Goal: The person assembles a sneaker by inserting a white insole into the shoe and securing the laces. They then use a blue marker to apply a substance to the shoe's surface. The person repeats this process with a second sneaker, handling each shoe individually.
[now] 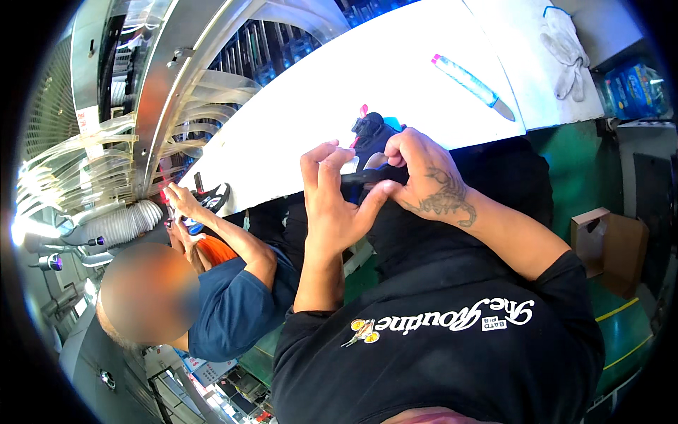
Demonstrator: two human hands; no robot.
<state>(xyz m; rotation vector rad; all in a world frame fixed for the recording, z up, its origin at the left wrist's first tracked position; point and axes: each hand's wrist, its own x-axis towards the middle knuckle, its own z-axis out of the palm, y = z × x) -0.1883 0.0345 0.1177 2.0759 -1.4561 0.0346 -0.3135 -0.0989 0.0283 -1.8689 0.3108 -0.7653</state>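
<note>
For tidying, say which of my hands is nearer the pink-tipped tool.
Right: your right hand is below-left of the pink-tipped tool; your left hand, farther left.

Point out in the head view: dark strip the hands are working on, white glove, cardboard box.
Dark strip (374, 175): head view, middle of its visible length.
White glove (566, 58): head view, middle of its fabric.
Cardboard box (625, 254): head view, brown side panel.

A cardboard box (621, 251) sits on green flooring (575, 159).
</note>
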